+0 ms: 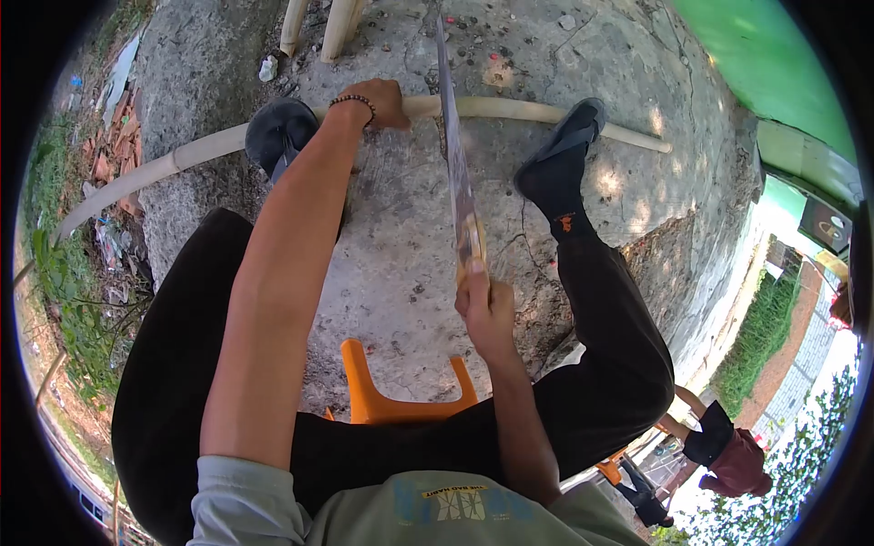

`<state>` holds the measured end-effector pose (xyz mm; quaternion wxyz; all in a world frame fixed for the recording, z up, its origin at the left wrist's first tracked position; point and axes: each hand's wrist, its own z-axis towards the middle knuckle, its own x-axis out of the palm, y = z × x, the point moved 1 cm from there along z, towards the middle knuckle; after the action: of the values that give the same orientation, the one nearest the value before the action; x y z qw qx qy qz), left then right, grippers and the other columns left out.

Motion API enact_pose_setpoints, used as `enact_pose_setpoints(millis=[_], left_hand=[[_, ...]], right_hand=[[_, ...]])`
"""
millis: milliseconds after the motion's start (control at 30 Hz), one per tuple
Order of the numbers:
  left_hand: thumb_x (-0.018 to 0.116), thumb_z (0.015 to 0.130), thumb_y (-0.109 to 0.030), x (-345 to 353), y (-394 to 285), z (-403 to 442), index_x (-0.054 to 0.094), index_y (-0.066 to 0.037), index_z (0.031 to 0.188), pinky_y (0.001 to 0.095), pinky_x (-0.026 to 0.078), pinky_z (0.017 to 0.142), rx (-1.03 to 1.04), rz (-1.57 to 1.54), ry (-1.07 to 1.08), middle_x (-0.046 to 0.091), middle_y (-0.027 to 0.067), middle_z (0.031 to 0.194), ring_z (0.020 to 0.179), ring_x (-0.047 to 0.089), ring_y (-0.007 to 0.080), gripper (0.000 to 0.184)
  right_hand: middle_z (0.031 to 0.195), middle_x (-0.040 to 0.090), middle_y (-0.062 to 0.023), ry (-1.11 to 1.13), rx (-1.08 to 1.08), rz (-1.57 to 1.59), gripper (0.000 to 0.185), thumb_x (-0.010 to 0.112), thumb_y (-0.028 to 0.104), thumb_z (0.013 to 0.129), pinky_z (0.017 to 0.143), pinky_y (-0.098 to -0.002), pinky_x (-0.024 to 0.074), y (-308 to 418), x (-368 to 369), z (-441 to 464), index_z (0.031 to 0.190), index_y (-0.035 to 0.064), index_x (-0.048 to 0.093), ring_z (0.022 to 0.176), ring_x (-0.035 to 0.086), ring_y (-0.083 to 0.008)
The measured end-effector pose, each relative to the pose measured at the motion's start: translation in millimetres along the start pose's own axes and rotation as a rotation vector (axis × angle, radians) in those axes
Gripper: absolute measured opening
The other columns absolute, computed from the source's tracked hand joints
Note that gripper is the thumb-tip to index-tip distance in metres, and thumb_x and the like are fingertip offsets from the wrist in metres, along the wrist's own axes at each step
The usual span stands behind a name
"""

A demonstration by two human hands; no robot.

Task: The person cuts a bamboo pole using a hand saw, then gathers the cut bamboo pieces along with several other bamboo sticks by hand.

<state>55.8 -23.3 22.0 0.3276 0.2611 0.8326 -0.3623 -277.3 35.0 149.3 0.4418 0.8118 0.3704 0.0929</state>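
Where sandals (266, 135) flank, saw (458, 182) crosses pole (510, 108).

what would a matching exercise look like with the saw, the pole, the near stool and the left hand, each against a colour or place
Things
1. saw
2. pole
3. near stool
4. left hand

Colours and places
A. next to a beaded bracelet
B. orange
C. held in the right hand
D. pale cream

Right pairs: 1-C; 2-D; 3-B; 4-A

A saw (457, 164) crosses a pale pole (505, 108) (bamboo, perhaps).
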Motion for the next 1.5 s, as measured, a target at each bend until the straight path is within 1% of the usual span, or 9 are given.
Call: enact_pose_setpoints(millis=[133,200,300,633,700,933,1000,1200,1500], left_hand=[[0.076,0.075,-0.036,16.2,-0.7,-4.2,0.073,-0.004,0.093,0.0412,0.056,0.075,-0.044,-0.099,0.241,0.074,0.0155,0.09,0.083,0.072,0.0275,0.037],[0.078,0.074,-0.034,31.6,7.8,-12.3,0.071,-0.005,0.101,0.04,0.056,0.076,0.085,0.095,-0.384,0.072,0.0134,0.088,0.084,0.072,0.0259,0.041],[0.079,0.073,-0.033,38.1,7.3,-36.7,0.053,-0.007,0.132,0.0508,0.045,0.1,-0.014,0.196,-0.347,0.061,0.0168,0.118,0.114,0.059,0.0323,0.069],[0.074,0.078,-0.032,37.4,-16.7,-186.2,0.036,-0.01,0.15,0.0501,0.033,0.113,-0.008,0.14,-0.322,0.037,0.0211,0.152,0.137,0.041,0.041,0.084],[0.072,0.079,-0.031,18.5,-8.5,-202.6,0.049,-0.011,0.142,0.0443,0.04,0.11,0.106,0.136,0.07,0.053,0.0208,0.14,0.129,0.051,0.0379,0.069],[0.066,0.081,-0.024,-69.5,-22.3,-286.6,0.063,-0.009,0.123,0.0439,0.052,0.092,0.206,0.312,-0.217,0.071,0.0169,0.104,0.102,0.066,0.0354,0.045],[0.065,0.08,-0.014,-83.6,-43.2,-328.3,0.066,-0.007,0.111,0.042,0.055,0.084,0.356,0.198,-0.309,0.071,0.016,0.097,0.094,0.069,0.0325,0.032],[0.069,0.078,-0.003,-27.2,-118.3,-417.3,0.065,-0.004,0.096,0.0317,0.051,0.067,0.332,-0.336,-0.038,0.066,0.0096,0.077,0.069,0.064,0.0191,0.019],[0.068,0.087,-0.038,52.4,-101.2,-356.5,0.064,-0.011,0.108,0.0459,0.054,0.076,0.304,0.054,-0.069,0.071,0.0164,0.084,0.083,0.069,0.0353,0.034]], right_hand=[[0.054,0.04,0.0028,-0.003,0.151,-0.235,0.054,0.043,0.03,0.107,0.048,-0.0259,0.0272,-12.5,-36.8,-128.4,0.059,0.0062,0.043,0.051,0.035,-0.0045],[0.054,0.041,0.0037,-0.033,0.198,-0.162,0.053,0.046,0.029,0.106,0.047,-0.0269,0.0279,-8.7,-55.7,-164.7,0.059,0.0046,0.045,0.05,0.035,-0.005],[0.054,0.044,0.0029,-0.004,0.278,-0.13,0.05,0.047,0.027,0.105,0.046,-0.0278,0.0304,30.1,-95.3,-219.0,0.062,0.0011,0.052,0.049,0.037,-0.0066],[0.059,0.055,-0.0163,-0.093,-0.554,-0.696,0.026,0.07,0.022,0.091,0.05,-0.0392,0.0453,95.9,-105.0,-220.7,0.084,0.0002,0.059,0.052,0.059,-0.0346],[0.06,0.055,-0.0158,-0.139,-0.659,-0.643,0.026,0.071,0.022,0.091,0.05,-0.0388,0.0451,105.6,-109.2,-214.5,0.09,0.0003,0.057,0.053,0.06,-0.0325],[0.062,0.055,-0.0144,-0.019,-0.618,-0.502,0.028,0.073,0.024,0.089,0.052,-0.0384,0.0429,79.4,-129.1,-192.2,0.091,0.0011,0.056,0.052,0.058,-0.0304],[0.061,0.048,-0.0088,0.018,-0.595,-0.44,0.028,0.072,0.025,0.09,0.052,-0.0333,0.039,56.9,-129.9,-183.8,0.092,0.0005,0.059,0.053,0.045,-0.0145],[0.065,0.055,-0.0002,0.142,-0.41,0.092,0.023,0.071,0.02,0.092,0.049,-0.0227,0.041,-2.2,-137.8,-169.5,0.088,0.0037,0.055,0.054,0.054,-0.0051],[0.067,0.054,-0.0036,-0.033,-0.37,0.565,0.019,0.062,0.019,0.096,0.048,-0.0252,0.0416,-3.9,-171.4,-144.9,0.086,0.0054,0.053,0.051,0.051,-0.0107]])
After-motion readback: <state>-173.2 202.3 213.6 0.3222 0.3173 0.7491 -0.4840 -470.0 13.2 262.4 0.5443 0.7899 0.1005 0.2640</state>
